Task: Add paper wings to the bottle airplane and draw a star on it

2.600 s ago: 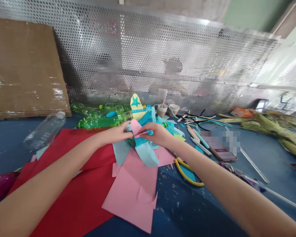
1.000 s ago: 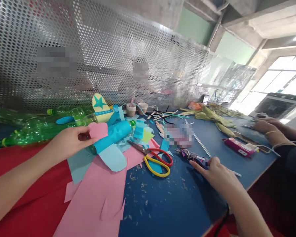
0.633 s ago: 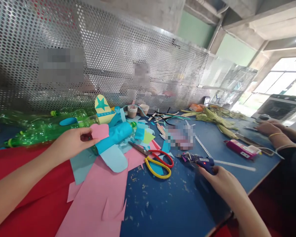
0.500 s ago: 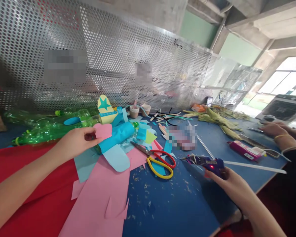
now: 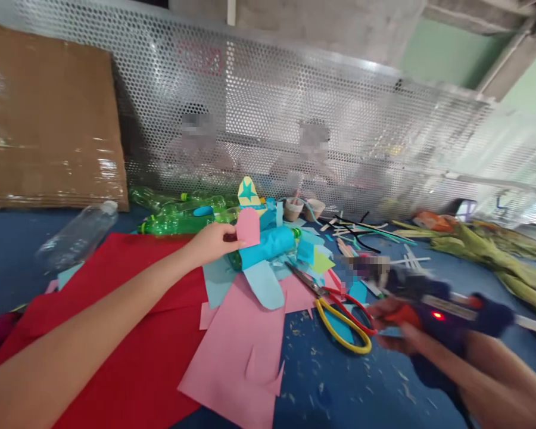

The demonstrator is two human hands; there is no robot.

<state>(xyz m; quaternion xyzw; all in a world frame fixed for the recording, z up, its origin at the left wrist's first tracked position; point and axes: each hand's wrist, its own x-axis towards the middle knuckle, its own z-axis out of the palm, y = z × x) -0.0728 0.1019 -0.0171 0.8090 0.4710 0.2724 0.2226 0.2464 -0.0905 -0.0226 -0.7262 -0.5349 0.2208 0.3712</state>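
Two hands each hold something: the left hand point(image 5: 215, 241) pinches a pink paper piece point(image 5: 249, 227) at the left end of a blue-wrapped bottle point(image 5: 271, 245) lying on its side, and the right hand point(image 5: 482, 366) grips a glue gun point(image 5: 455, 313) — blurred, its red light lit. Scissors point(image 5: 320, 292) lie between gun and bottle, red and yellow handles close to the right hand, blades toward the paper scraps point(image 5: 324, 261) beside the bottle. A pink sheet point(image 5: 232, 369) and a red sheet point(image 5: 129, 345) spread across the near table point(image 5: 304, 387). Green bottles point(image 5: 178, 223) lie beyond the left hand — a clear bottle point(image 5: 78, 235) farther left, by a cardboard panel point(image 5: 49, 119). Two cups point(image 5: 293, 208) stand behind the wrapped bottle; pale husks point(image 5: 477, 250) lie far right.
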